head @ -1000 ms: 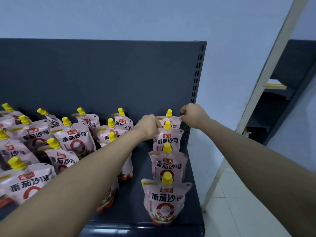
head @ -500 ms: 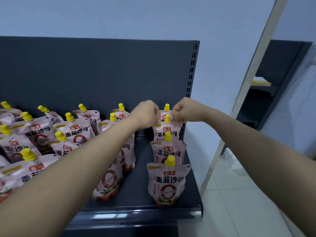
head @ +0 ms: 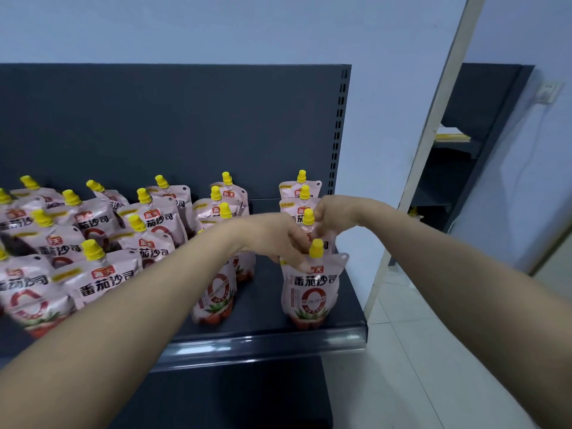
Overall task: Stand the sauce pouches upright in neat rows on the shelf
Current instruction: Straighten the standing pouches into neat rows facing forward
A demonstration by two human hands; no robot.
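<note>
Pink sauce pouches with yellow caps stand on the dark grey shelf. The rightmost row runs front to back; its front pouch stands upright near the shelf lip. Just behind it is the second pouch, mostly hidden, with its yellow cap showing between my hands. My left hand pinches its top left corner and my right hand pinches its top right corner. Two more pouches stand behind it against the back panel. A neighbouring row to the left is partly covered by my left forearm.
Several pouches crowd the left of the shelf, some leaning. The shelf's right end and slotted upright sit beside a blue wall. A white door frame and a second dark shelf unit stand to the right, above a tiled floor.
Both hands have come forward along the right row, from the rear pouches to the second pouch from the front. The view has shifted too.
</note>
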